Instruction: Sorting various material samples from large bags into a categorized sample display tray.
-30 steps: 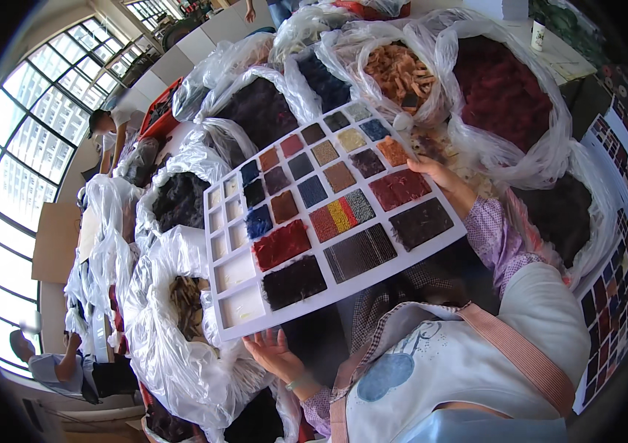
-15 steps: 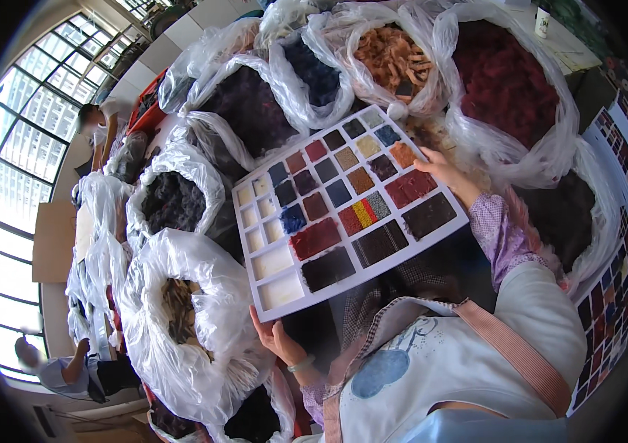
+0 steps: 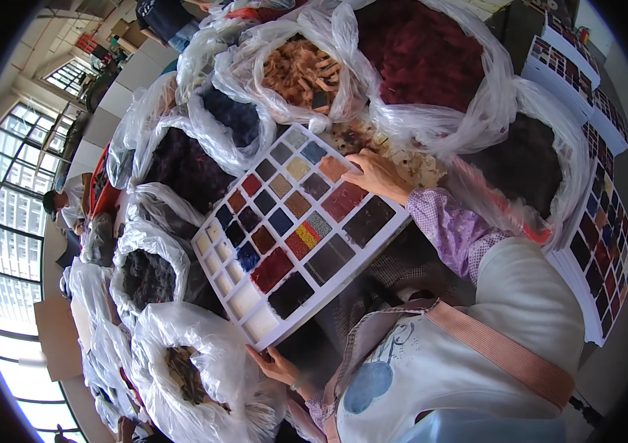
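A white sample board (image 3: 343, 275) with a grid of coloured fibre patches is held tilted in front of my body. My right hand (image 3: 380, 177) is closed on its far right edge, fingertips close to an orange patch (image 3: 333, 168). At the near left corner, my left hand (image 3: 278, 365) grips the edge; some of its fingers are hidden beneath. The patches are mostly dark, red, blue and brown, with one striped red, yellow and grey. Along the board's left side the cells (image 3: 243, 303) are pale cream.
Clear plastic bags of loose fibre surround the board: dark red (image 3: 421, 52), orange-brown (image 3: 301, 70), navy (image 3: 231, 117), dark purple (image 3: 188, 170) and grey (image 3: 149, 277). Stacks of printed swatch sheets (image 3: 602, 251) stand at right. Another person (image 3: 69, 207) is at far left, another (image 3: 166, 21) at the back.
The view has swung, so the bags behind sit further left and the swatch sheets show more. The board appears further left and more turned, still in both hands. Another person has appeared at the back.
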Available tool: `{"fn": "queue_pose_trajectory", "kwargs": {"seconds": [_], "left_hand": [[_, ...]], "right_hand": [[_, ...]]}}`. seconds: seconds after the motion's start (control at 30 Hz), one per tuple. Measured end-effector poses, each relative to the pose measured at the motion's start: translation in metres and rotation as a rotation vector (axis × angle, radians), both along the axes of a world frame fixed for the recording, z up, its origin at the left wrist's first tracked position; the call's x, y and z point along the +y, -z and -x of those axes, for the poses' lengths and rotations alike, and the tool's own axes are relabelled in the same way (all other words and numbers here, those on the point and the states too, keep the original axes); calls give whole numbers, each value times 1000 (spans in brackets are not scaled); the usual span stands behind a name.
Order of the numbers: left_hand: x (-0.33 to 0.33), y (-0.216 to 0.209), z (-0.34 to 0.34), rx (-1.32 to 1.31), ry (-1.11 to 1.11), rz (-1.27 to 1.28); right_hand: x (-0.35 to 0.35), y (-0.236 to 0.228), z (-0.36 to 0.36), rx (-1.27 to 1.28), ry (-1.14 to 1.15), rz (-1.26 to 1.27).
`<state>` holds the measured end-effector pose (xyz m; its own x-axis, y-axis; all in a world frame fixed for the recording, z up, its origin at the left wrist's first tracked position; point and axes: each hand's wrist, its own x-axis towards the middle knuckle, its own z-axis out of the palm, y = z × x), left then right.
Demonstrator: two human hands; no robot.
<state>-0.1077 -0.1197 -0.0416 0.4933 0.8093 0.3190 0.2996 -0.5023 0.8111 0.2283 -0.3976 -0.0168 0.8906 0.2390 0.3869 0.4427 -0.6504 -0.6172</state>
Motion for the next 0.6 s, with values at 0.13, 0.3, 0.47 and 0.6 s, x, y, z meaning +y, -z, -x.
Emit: {"fn": "queue_pose_trajectory", "kwargs": {"seconds": [0.13, 0.3, 0.47, 0.6], "left_hand": [[-10, -44, 4, 205, 52, -108], [-43, -135, -90, -60, 269, -112], [-110, -157, -281, 11, 923, -273], [-181, -159, -413, -67, 1235, -371]], "right_hand": [[-52, -34, 30, -98, 111, -105], [-211, -29, 59, -41, 704, 210], [-300, 34, 92, 255, 659, 545], [-295, 33, 81, 261, 614, 528]]}}
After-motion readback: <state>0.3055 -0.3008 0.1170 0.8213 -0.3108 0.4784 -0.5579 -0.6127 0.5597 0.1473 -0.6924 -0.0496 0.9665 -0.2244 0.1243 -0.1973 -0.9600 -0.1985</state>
